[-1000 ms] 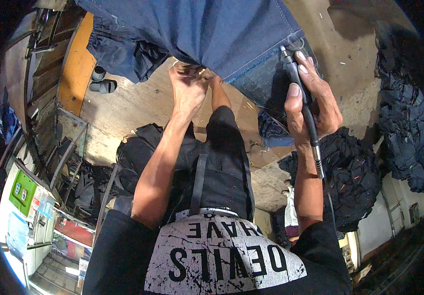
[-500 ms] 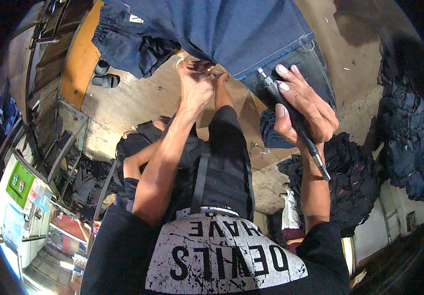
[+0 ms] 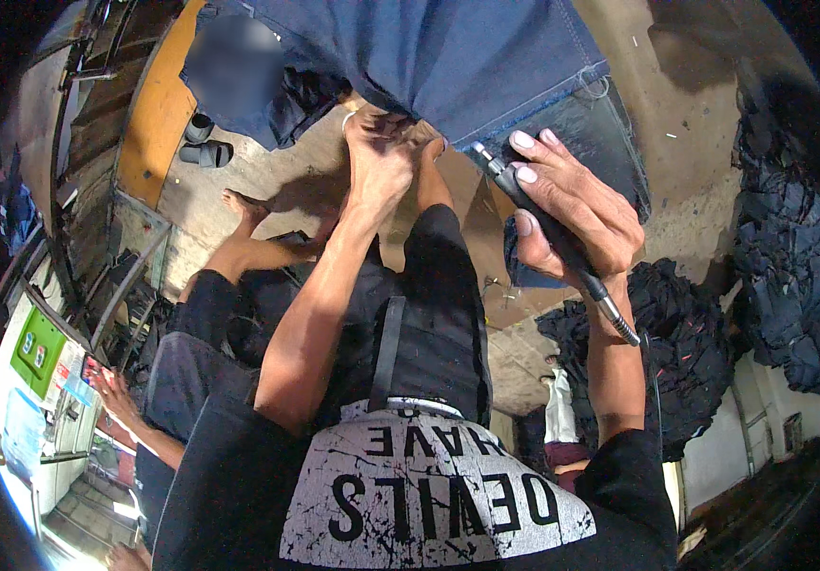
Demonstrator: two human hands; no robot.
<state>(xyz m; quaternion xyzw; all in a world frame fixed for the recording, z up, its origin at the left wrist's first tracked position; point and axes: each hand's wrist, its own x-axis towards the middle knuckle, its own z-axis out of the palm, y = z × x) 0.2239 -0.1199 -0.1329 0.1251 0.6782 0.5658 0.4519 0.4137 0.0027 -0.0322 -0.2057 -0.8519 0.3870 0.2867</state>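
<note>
A navy garment point(image 3: 467, 67) is stretched over a dark flat board point(image 3: 586, 124), with a frayed, lighter blue line along its near edge. My left hand point(image 3: 379, 162) is closed on the bunched cloth at the garment's near edge. In my right hand point(image 3: 586, 209) is a black pen-shaped rotary tool point(image 3: 553, 228), held between thumb and fingers. Its metal tip points up and left, close to the frayed edge; whether it touches the cloth I cannot tell. A coiled spring sleeve ends the tool near my wrist. Loose thread point(image 3: 595, 86) curls at the board's far corner.
Piles of dark cloth point(image 3: 676, 352) lie at right, another heap point(image 3: 786, 247) farther right. A person's bare leg point(image 3: 239, 249) and hand point(image 3: 117, 395) show at left. Black sandals point(image 3: 206, 153) rest on the floor beside an orange panel point(image 3: 150, 114). Metal racks line the left.
My right hand and the rotary tool have shifted left along the frayed edge. My left hand stays put. The person at left has moved, and a bare foot and hand now show.
</note>
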